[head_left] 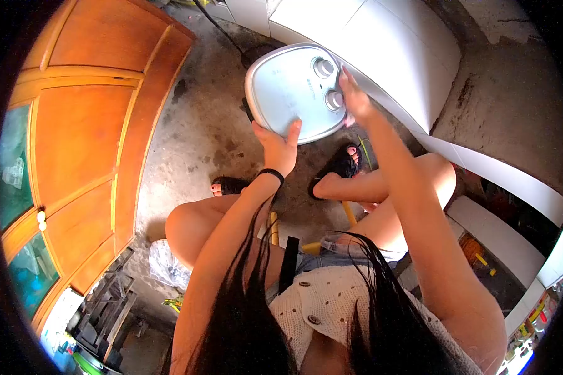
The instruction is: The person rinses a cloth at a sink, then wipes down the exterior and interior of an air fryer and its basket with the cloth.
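Note:
A pale blue small appliance (288, 94) with rounded corners, a silver rim and two silver dials is held up in front of me, over the floor. It looks like an air fryer, but I cannot be sure. My left hand (276, 147) grips its lower edge, with the thumb on the face and the other fingers hidden underneath. On the opposite side my right hand (356, 100) is pressed along the edge beside the dials; its fingers are partly hidden. A black part juts out at the appliance's left side. My left wrist wears a black band.
An orange wooden cabinet (97, 37) with glass panes stands on the left. White tiled surfaces (381, 56) lie at upper right, above a low shelf (500, 231). A black cord (219, 25) runs over the stained concrete floor (181, 137). A clear plastic bag (167, 264) lies near my left leg.

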`<state>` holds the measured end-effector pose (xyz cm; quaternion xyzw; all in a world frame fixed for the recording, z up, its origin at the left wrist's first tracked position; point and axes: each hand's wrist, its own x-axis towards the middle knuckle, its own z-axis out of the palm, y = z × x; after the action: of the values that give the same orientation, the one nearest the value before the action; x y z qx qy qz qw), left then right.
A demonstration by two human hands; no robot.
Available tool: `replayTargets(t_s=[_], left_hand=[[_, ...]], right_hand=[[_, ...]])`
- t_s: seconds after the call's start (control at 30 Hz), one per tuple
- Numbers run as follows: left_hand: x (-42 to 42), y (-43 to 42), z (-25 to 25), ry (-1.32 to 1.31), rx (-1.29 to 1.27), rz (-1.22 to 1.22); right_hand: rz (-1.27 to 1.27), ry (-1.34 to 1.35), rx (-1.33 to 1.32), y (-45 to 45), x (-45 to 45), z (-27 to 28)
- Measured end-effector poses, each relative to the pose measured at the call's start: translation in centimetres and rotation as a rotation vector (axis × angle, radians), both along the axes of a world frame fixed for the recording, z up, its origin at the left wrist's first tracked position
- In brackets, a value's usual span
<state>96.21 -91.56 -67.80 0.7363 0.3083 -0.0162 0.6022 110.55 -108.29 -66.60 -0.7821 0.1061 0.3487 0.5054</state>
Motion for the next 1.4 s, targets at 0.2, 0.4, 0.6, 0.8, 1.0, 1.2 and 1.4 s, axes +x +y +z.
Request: replayTargets(t_s=[0.2, 0.4, 0.6, 0.8, 1.0, 1.2, 1.4], left_hand=[[-0.2, 0.2, -0.3, 0.026, 0.030, -0.040], [-0.2, 0.2, 0.6, 0.026, 0.032, -0.049], [0.0, 0.4, 0.8, -0.008, 0.018, -0.055], [-0.6, 0.4, 0.6, 0.034, -0.031, -0.050], [-1.1, 0.8, -2.7, -0.049, 0.119, -0.157], [1.3, 2.7, -2.5, -0.166, -0.501, 0.260], [0.1, 5.9, 1.1, 0.019, -0.847, 0.319]], right_hand=[[0.070, -0.555, -0.022, 0.0, -8.1, -1.6], [0.025, -0.617, -0.088, 1.5, -11.4, -0.1], [0.231, -0.810, -0.203, 3.4, -13.5, 1.0], [0.562, -0.963, -0.144, 2.2, -11.2, 2.1], [0.456, -1.319, -0.112, 8.5, -1.7, 0.2], [0.698, -1.231, -0.362, 13.3, 1.8, 0.6], [1.109, -1.207, -0.226, 13.7, -4.0, 2.5]])
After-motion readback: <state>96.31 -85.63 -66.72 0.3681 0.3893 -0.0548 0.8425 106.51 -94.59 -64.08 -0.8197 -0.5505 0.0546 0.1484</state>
